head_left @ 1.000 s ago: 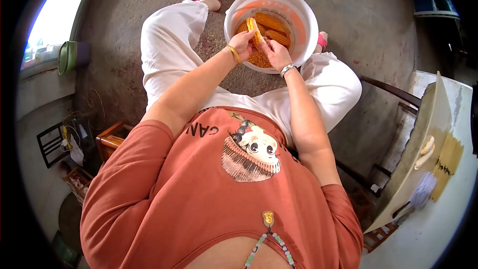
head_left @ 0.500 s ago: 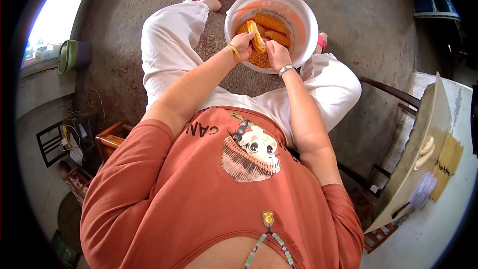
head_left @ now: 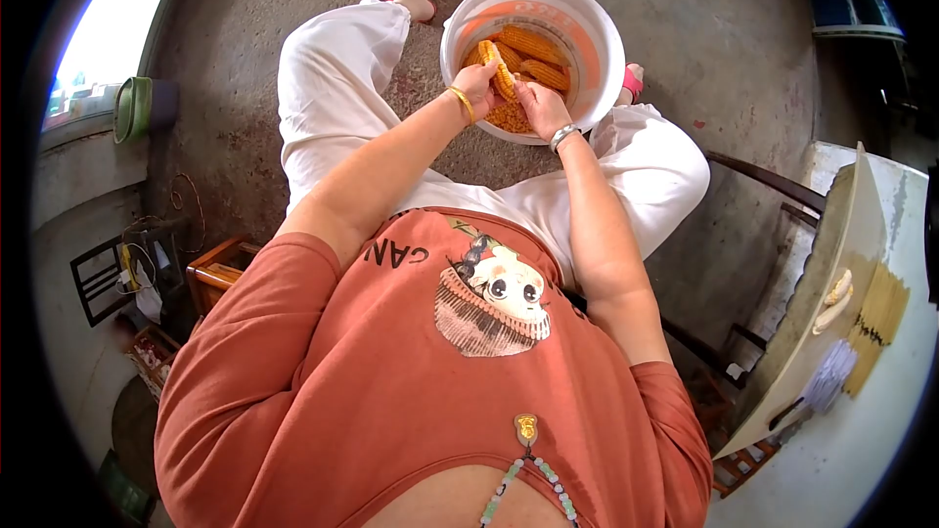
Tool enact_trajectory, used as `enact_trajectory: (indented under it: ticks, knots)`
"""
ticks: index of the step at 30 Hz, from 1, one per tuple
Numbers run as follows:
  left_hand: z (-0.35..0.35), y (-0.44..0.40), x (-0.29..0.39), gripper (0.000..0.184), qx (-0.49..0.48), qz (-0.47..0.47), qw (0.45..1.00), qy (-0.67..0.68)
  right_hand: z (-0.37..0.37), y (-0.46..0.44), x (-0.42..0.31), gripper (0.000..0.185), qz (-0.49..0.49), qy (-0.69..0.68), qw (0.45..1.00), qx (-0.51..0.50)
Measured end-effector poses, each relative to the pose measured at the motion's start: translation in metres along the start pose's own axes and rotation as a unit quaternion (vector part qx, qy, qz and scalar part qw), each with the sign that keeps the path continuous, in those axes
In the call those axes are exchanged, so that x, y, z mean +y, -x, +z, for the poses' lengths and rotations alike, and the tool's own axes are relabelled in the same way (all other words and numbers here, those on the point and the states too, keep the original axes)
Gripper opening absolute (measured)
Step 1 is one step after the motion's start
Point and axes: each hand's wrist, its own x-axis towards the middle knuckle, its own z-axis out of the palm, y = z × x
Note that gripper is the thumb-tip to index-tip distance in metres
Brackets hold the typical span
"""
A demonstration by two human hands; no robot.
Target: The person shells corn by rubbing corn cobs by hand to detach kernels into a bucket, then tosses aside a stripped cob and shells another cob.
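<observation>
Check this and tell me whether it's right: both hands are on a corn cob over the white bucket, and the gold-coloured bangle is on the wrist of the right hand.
The bangle's side is wrong: the head view shows the gold-coloured bangle on the wrist of the left hand. Both hands are indeed on a corn cob over the white bucket.

Single view: head-worn camera, looking forward and steeply down over the shirt (head_left: 391,332); near bucket (head_left: 608,49) at upper centre.
</observation>
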Motion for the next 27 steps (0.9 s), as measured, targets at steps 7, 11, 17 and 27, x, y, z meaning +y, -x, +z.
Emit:
enact_trajectory:
  ticks: [7, 11, 17, 27]
  knots:
    - [0.005, -0.003, 0.000, 0.031, 0.033, -0.010, 0.999, -0.033, 0.004, 0.000, 0.002, 0.054, -0.040, 0.094, 0.994, 0.045]
    - [0.008, 0.004, 0.001, 0.031, 0.020, -0.011, 1.000, -0.010, 0.006, -0.002, 0.009, 0.050, -0.037, 0.038, 0.995, 0.086]
    - [0.012, 0.013, 0.005, 0.032, 0.015, 0.009, 1.000, 0.006, -0.002, 0.000, -0.003, 0.046, 0.052, -0.156, 0.986, 0.039]
    - [0.005, 0.002, 0.001, 0.029, 0.029, 0.006, 0.999, -0.042, 0.003, -0.006, 0.011, 0.046, -0.032, -0.006, 0.999, 0.018]
